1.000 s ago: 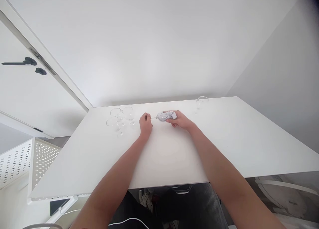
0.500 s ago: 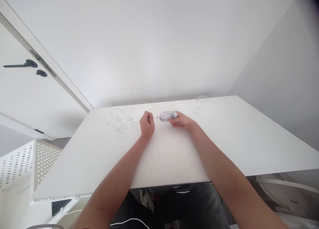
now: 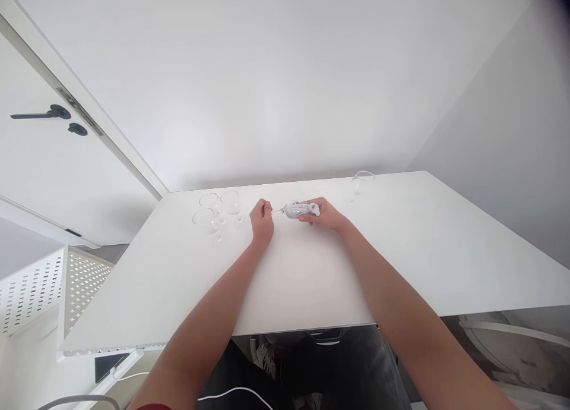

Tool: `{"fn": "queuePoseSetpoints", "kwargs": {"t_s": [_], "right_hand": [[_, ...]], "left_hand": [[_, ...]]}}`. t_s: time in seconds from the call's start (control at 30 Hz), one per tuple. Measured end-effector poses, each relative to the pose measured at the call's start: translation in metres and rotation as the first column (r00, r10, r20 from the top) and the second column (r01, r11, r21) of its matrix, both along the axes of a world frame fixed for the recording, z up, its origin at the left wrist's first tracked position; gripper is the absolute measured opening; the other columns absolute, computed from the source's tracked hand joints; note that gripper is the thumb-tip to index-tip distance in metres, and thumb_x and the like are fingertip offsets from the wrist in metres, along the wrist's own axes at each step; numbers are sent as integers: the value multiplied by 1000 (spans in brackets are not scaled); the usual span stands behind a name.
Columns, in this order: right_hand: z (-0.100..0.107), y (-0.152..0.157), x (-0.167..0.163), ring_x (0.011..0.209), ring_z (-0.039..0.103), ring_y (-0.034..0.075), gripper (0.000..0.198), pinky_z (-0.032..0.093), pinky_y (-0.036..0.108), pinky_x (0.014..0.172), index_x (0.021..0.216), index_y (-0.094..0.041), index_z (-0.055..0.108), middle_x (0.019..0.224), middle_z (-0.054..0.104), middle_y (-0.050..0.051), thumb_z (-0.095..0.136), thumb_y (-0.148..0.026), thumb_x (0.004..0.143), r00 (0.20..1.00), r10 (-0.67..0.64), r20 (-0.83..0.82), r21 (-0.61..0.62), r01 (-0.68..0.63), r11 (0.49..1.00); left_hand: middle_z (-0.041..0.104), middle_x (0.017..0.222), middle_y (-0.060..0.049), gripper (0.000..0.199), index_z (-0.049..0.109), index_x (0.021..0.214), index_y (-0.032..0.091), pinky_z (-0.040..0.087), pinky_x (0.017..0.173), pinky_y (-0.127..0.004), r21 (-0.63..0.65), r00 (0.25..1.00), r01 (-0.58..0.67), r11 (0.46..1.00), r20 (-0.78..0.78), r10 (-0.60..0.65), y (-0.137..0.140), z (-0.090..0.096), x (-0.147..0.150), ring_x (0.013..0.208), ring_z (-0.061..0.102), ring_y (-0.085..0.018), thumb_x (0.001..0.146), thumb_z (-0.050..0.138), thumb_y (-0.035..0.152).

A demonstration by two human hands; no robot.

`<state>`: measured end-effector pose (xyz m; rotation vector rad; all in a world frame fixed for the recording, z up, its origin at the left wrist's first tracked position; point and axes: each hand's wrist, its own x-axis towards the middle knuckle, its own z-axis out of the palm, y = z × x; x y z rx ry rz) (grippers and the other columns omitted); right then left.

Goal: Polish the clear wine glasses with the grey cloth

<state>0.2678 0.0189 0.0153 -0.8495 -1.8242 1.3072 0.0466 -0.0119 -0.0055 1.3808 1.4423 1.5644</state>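
Note:
A wine glass [image 3: 290, 210] lies sideways in the air above the table, its bowl toward the right. My left hand [image 3: 262, 218] is closed around its foot end, hiding the foot; part of the thin stem shows. A whitish-grey cloth [image 3: 314, 209] fills the bowl and sticks out at the rim. My right hand [image 3: 327, 214] grips this cloth at the mouth of the glass, with the thumb on the near side. Left of my hands stand three upright wine glasses [image 3: 230, 203] in a close group.
Another clear stemmed glass [image 3: 364, 181] stands near the back edge of the white table [image 3: 303, 279]. A white wall rises behind. At left are a door handle [image 3: 42, 113] and a white perforated panel [image 3: 86, 279].
The cloth has shifted at the glass's mouth, with more of it bunched outside the rim. My right hand has turned slightly; my left hand keeps its hold. The view has moved slightly.

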Motion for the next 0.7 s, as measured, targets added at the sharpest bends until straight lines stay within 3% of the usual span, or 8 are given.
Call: {"fn": "queuePoseSetpoints", "kwargs": {"t_s": [0.13,0.2,0.3,0.37,0.43,0.57,0.7], "right_hand": [[-2,2,-4,64,52,14,45,43,27,51,90,-19,78,80,68,4,90,-52,62,963,-258,-78,24,260,965],[-3,3,-6,62,50,13,47,42,26,50,94,-19,76,81,67,3,90,-51,62,950,-294,-101,2,296,955],[-3,3,-8,58,48,11,49,43,27,48,101,-18,76,85,68,5,86,-52,68,981,-146,-125,-98,134,986],[-3,3,-6,57,47,11,50,44,28,49,106,-18,75,86,68,5,85,-51,70,991,-4,-135,-179,-21,984],[-3,4,-3,58,46,11,48,44,28,49,103,-17,76,87,68,5,87,-48,69,987,41,-157,-204,-73,976],[-6,10,1,55,41,9,42,41,28,48,91,-17,74,80,65,3,92,-43,62,957,-173,-231,-169,136,976],[-13,17,-3,53,39,8,44,42,28,49,86,-20,70,76,64,0,94,-44,58,861,-409,-303,-198,363,911]], "left_hand": [[34,62,3,32,39,71,22,29,54,-28,-30,1000,-14,999,2,15,3,-2,0,56,33,-13,99,48,35],[34,63,3,33,37,71,22,28,54,-28,-29,1000,-25,999,6,25,4,-2,0,56,33,-13,99,48,36],[33,65,3,33,36,72,22,27,54,-28,3,1000,-6,1000,-9,6,2,-2,1,57,32,-13,99,48,38],[32,66,3,34,36,72,23,27,54,-28,3,1000,7,1000,-18,-7,1,-1,1,57,30,-13,99,49,39],[31,66,3,35,35,72,22,27,54,-28,-5,1000,15,1000,-22,-15,0,0,1,58,30,-13,99,48,40],[32,64,4,33,37,72,22,28,54,-27,-16,997,69,998,-34,-69,-1,2,3,56,31,-12,98,50,38],[45,63,5,27,47,78,23,35,54,-25,-96,987,158,983,-24,-161,0,5,6,53,43,-11,92,60,41]]}}
